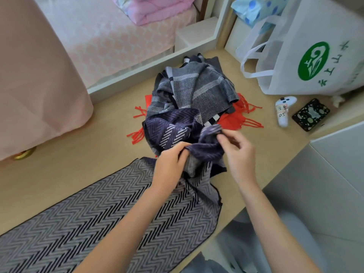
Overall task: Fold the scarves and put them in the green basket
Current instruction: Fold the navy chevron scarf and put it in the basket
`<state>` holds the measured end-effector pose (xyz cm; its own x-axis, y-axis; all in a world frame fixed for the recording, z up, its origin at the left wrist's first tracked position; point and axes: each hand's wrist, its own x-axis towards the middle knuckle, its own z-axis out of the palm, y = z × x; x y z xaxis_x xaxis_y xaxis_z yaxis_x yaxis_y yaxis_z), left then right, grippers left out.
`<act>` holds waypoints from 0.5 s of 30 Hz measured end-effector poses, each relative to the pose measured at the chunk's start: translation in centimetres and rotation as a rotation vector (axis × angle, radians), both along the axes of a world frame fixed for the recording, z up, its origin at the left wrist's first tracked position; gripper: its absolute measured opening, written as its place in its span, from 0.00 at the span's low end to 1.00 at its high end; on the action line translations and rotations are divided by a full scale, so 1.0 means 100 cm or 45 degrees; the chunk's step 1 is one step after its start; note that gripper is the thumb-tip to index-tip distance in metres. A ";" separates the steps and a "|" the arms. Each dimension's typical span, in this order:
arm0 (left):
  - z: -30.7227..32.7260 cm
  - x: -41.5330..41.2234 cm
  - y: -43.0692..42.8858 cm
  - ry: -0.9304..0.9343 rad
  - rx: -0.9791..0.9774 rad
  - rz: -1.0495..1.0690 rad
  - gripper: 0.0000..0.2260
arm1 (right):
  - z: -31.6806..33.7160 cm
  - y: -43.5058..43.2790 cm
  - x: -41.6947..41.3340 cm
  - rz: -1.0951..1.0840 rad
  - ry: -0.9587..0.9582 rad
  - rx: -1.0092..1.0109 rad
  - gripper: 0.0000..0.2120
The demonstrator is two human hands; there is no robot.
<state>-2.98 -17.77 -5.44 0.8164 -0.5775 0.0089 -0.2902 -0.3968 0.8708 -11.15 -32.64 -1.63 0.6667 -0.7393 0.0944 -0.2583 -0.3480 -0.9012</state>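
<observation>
Pale wooden tabletop, herringbone scarf spread flat, red fringed scarf, white bag, white controller, dark phone

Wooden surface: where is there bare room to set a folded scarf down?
Bare wood lies left of the scarf pile, between the pink cloth and the chevron scarf, and right of the right hand, before the white controller. The back right by the white bag is crowded.

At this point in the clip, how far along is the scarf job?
Nothing looks done: no folded scarf shows, and no green basket is in view. In hand: the left hand and right hand grip the bunched end of the chevron scarf, whose other end lies flat. Left: fold it, then the grey plaid scarf heaped behind and the red fringed scarf under that, and basket all three.
</observation>
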 end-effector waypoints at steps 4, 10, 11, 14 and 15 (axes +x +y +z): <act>-0.006 0.014 0.037 0.076 0.081 0.086 0.08 | -0.032 0.019 0.005 0.555 0.347 -0.028 0.12; -0.013 0.027 0.080 0.249 0.171 -0.018 0.14 | -0.042 0.001 -0.010 -0.181 0.206 0.348 0.18; -0.012 0.028 0.085 0.249 0.186 -0.045 0.15 | -0.045 -0.004 -0.008 -0.234 0.250 0.440 0.21; -0.008 0.028 0.096 0.230 0.168 -0.049 0.17 | -0.055 -0.010 0.009 -0.289 0.257 0.841 0.24; -0.007 0.028 0.098 0.222 0.154 -0.036 0.18 | -0.055 -0.008 0.015 -0.255 0.238 0.949 0.21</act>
